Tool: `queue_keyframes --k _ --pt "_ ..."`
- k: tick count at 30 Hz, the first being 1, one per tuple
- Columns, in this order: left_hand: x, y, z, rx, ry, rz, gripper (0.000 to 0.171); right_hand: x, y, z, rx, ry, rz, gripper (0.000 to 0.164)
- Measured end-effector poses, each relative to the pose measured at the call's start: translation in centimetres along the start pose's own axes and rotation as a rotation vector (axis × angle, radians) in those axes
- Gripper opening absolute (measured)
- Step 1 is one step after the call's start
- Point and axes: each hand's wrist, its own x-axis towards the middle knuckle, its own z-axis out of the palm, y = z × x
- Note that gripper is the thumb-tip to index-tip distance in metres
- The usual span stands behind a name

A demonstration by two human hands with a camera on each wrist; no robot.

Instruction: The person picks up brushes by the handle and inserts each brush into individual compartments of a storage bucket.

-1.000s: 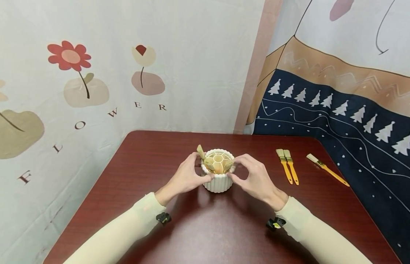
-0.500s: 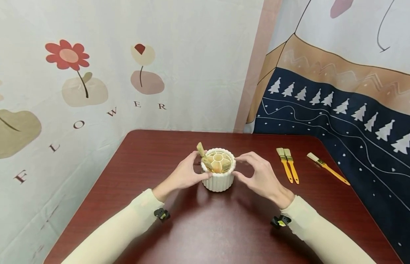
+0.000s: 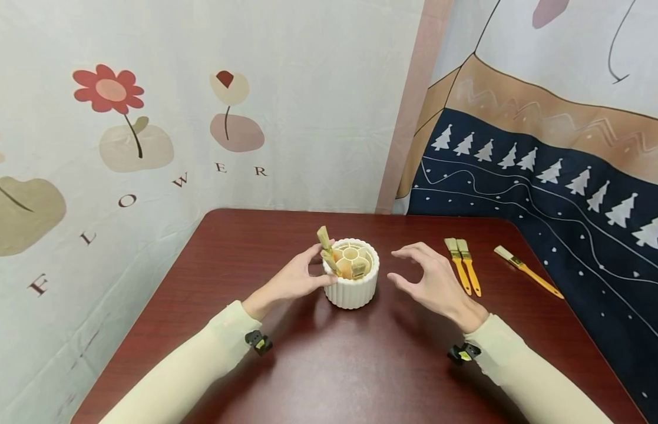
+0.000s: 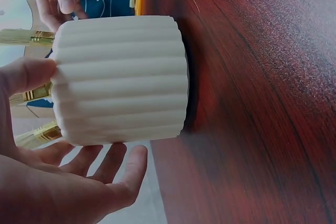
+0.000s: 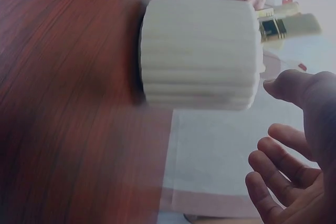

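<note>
A white ribbed round holder (image 3: 352, 295) with several compartments stands upright on the table. Brushes stand in it, bristles up: one paintbrush (image 3: 323, 237) sticks out at the left rim, and another brush head (image 3: 359, 270) sits lower at the front right. In the left wrist view, three brush heads show past the rim. My left hand (image 3: 293, 278) grips the holder's left side, thumb at the front rim and fingers around the far side. Apart from the holder, to its right, is my right hand (image 3: 433, 281), fingers loosely bent around nothing.
Two yellow-handled paintbrushes (image 3: 463, 268) lie side by side on the right of the dark red table (image 3: 244, 235). A third paintbrush (image 3: 527, 272) lies slanted near the right edge. Patterned cloths (image 3: 318, 106) hang behind the table.
My right hand has come off the holder and moved right. My left hand stays on the holder, which has hardly moved. The front-right brush head now shows more plainly.
</note>
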Motion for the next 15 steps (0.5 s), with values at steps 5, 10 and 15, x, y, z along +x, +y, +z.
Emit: queue_keyframes --k 5,10,15 --pt "0.1 0.0 0.0 0.013 0.002 0.024 0.089 -0.3 0.9 -0.7 -0.035 0.009 0.012 0.049" --pt "0.2 0.0 0.1 0.002 0.008 0.014 0.089 -0.6 1.9 -1.3 -0.064 0.002 0.048 0.049" --pt "-0.1 0.0 0.4 -0.023 0.048 -0.044 0.094 -0.8 2.9 -1.8 -0.095 0.009 0.07 0.048"
